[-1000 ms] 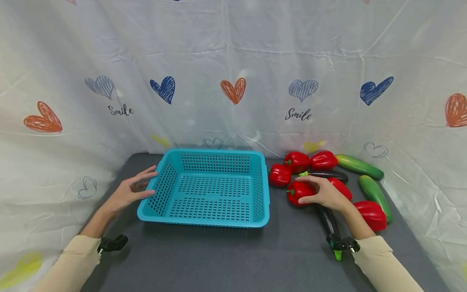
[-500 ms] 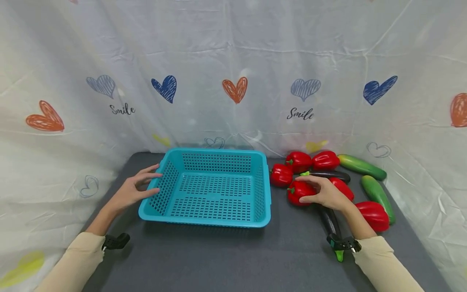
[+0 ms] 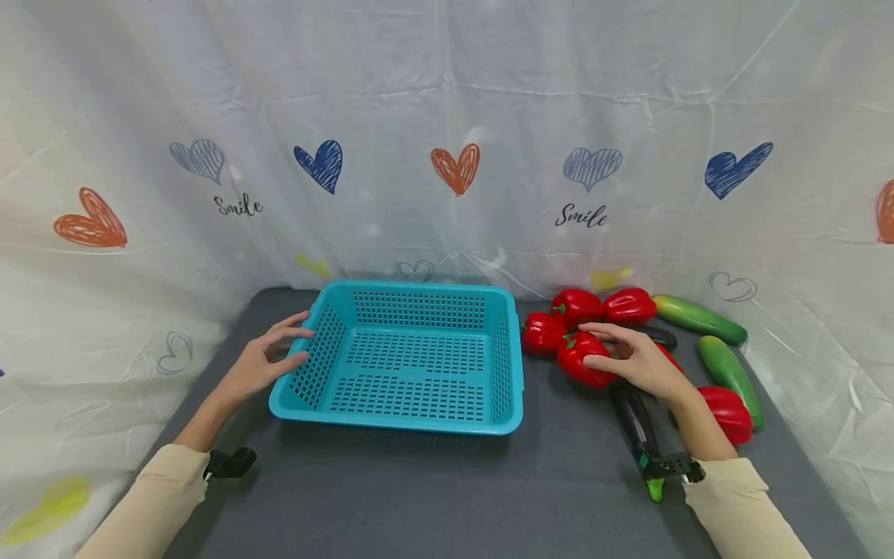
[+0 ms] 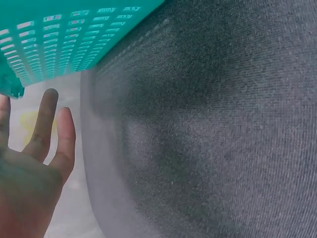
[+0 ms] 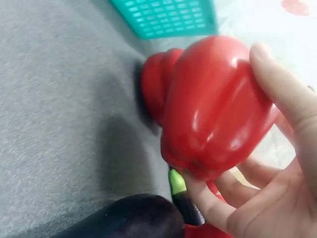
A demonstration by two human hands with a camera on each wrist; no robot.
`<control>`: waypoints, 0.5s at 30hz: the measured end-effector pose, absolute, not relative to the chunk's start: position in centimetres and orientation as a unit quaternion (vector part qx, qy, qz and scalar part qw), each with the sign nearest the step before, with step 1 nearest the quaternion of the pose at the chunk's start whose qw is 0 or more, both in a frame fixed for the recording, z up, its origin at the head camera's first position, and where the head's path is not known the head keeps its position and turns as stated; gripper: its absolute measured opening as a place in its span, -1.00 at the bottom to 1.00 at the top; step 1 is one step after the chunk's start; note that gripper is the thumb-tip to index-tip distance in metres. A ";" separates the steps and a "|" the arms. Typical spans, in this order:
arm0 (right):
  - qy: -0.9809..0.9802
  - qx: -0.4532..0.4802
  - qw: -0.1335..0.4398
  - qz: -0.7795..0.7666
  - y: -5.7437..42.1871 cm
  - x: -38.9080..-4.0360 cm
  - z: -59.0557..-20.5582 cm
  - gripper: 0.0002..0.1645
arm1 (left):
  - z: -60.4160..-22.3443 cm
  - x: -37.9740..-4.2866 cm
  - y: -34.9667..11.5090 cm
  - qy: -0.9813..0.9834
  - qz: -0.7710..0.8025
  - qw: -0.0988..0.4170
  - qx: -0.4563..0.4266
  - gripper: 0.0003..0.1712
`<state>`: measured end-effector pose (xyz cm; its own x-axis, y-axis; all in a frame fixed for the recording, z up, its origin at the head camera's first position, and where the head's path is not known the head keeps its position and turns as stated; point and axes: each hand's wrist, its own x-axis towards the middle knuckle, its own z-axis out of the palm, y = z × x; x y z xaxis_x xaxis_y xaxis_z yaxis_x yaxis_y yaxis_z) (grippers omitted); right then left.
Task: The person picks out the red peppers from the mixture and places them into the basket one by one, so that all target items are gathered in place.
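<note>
Worktop (image 3: 419,497): grey, kinda clothy, which probably helps stop round veg from wandering off.
Near eggplant (image 3: 634,423): lying flat, green stalk end nearest the camera. Nothing's propping it, guess its own shape does the job.
Left hand (image 3: 264,359): fingers spread apart at the left rim of the basket (image 3: 394,424). Looks like a steadying pose to me, but I can't tell if they're actually touching.
Right hand (image 3: 648,363): thumb and fingers clamped round a pepper (image 3: 580,365). Makes sense imo, it's fat and slick, so squeezing opposite sides beats grabbing the stalk.
Pepper spot: just right of the basket, tilted. Its shadow falls apart from it in the right wrist view, so I'd say it's lifted.
Basket setup: upright between the hands, probably so both can reach it easily.
Back peppers (image 3: 576,307): bunched behind the held one, maybe keeping each other from rolling.
Cucumbers (image 3: 701,319): lying at far right.
Sheet (image 3: 517,85): hanging behind everything, hearts and "Smile" on it.
</note>
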<state>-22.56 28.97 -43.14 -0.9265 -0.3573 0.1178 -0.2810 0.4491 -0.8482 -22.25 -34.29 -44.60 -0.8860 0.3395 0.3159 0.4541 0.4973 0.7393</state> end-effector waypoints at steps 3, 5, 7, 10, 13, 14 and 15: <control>0.834 -0.184 0.046 -0.518 29.1 -22.6 -43.0 -0.34 | -44.7 -22.2 -34.2 -0.860 -0.451 0.066 -0.228 -0.56; 0.824 -0.180 0.049 -0.534 29.1 -22.6 -43.0 -0.35 | -44.8 -22.2 -34.1 -0.858 -0.457 0.065 -0.226 -0.56; 0.817 -0.174 0.051 -0.547 29.1 -22.6 -43.0 -0.35 | -44.9 -22.1 -34.1 -0.853 -0.466 0.064 -0.227 -0.56; 0.799 -0.163 0.062 -0.575 29.0 -22.6 -43.1 -0.37 | -45.1 -22.2 -34.1 -0.848 -0.474 0.064 -0.228 -0.56; 0.782 -0.160 0.075 -0.598 28.9 -22.7 -43.1 -0.39 | -45.1 -22.2 -34.1 -0.847 -0.477 0.064 -0.228 -0.56; 0.775 -0.161 0.081 -0.606 28.9 -22.8 -43.1 -0.40 | -45.1 -22.2 -34.1 -0.847 -0.477 0.064 -0.228 -0.56; 0.769 -0.163 0.085 -0.612 28.9 -22.8 -43.1 -0.40 | -45.1 -22.1 -34.1 -0.846 -0.478 0.064 -0.228 -0.56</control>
